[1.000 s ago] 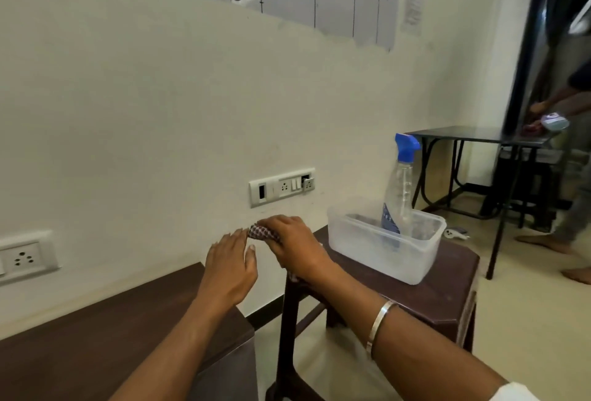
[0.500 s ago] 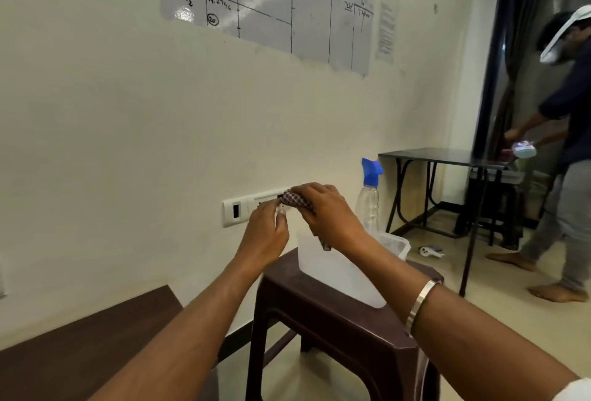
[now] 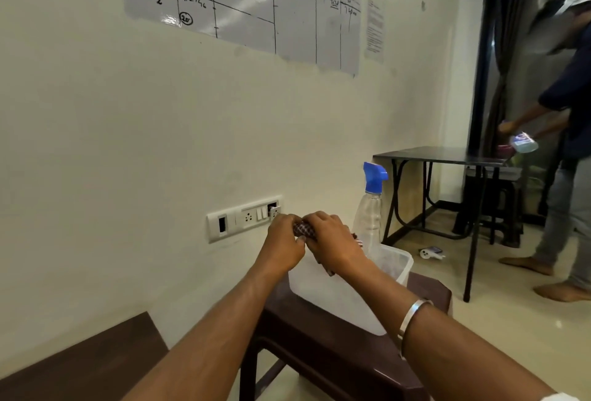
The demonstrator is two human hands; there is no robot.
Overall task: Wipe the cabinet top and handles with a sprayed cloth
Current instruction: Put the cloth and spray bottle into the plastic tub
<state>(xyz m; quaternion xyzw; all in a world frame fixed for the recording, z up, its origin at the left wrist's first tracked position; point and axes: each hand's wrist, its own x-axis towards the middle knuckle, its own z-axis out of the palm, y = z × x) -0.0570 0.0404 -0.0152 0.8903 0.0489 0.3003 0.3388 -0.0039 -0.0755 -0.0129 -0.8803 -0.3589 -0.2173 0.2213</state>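
Both hands, left hand (image 3: pixel 283 242) and right hand (image 3: pixel 332 240), pinch a bunched checked cloth (image 3: pixel 303 229) between them. The spray bottle (image 3: pixel 371 208) stands untouched just beyond the right hand; wiping the cabinet top (image 3: pixel 96 356) seems not yet begun.

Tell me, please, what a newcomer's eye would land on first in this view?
Most likely the two hands meeting mid-frame: the left hand and right hand both grip a small checked cloth above a clear plastic tub on a dark brown stool. Just behind them, a spray bottle with a bright blue head stands in the tub. On the wall above hangs a whiteboard with a hand-drawn grid.
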